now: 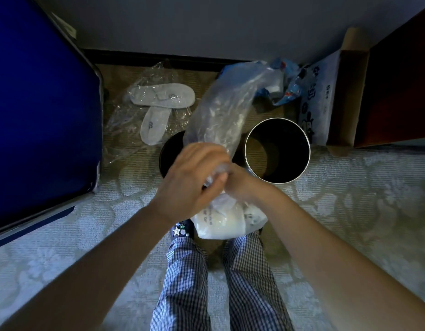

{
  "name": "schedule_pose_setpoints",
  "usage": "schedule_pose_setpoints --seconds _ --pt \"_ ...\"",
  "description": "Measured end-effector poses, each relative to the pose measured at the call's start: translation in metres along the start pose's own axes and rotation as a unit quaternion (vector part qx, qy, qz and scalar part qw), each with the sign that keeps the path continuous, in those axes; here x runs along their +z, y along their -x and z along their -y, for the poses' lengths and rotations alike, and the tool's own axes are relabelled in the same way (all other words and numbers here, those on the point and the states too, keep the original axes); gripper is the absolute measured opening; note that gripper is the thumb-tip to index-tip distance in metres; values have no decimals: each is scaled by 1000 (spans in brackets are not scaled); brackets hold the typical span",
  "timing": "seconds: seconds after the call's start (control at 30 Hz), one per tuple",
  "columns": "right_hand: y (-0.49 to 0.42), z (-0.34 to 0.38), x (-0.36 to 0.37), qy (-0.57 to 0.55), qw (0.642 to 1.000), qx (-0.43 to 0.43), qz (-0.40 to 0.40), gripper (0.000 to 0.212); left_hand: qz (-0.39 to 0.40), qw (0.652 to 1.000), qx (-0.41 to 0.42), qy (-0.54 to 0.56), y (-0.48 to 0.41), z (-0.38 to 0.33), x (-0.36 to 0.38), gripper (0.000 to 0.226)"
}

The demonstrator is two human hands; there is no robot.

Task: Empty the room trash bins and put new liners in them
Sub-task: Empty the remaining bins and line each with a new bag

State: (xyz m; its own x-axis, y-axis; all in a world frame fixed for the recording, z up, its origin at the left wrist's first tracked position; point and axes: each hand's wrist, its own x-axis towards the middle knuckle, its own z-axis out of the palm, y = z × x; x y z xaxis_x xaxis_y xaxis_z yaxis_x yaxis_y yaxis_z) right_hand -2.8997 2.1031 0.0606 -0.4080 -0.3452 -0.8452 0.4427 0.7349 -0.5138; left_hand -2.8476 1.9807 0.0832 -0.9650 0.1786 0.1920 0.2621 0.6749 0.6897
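– Bins (277, 119), where r they?
– Two on the carpet (350, 211) near the wall, side by side, not touching. Shiny-rimmed bin (295, 149) on the right: upright, bare inside, no liner. Black bin (169, 154) on the left, half hidden behind the hands.
– And the hands?
– Together, touching. Left hand (190, 175) & right hand (240, 185) both clamp the neck of a clear trash bag (228, 220).
– Bag's where?
– Held up in front of the bins. Full end w/ white stuff hangs above the feet; loose top (crinkled, see-through) sticks up past the black bin.
– Anything else?
– Slippers (162, 95) in clear wrap by the wall, blue suitcase (39, 103) far left, cardboard box (347, 96) on the right. Checked trousers (185, 283) below.
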Motion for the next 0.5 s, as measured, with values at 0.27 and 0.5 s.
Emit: schedule_pose_setpoints --seconds 0.27,0.5 --pt "14 10 -16 124 985 -55 107 32 316 928 37 -192 -5 29 14 80" --pt "9 -13 -33 9 990 -121 75 22 337 887 -301 90 0 39 19 13"
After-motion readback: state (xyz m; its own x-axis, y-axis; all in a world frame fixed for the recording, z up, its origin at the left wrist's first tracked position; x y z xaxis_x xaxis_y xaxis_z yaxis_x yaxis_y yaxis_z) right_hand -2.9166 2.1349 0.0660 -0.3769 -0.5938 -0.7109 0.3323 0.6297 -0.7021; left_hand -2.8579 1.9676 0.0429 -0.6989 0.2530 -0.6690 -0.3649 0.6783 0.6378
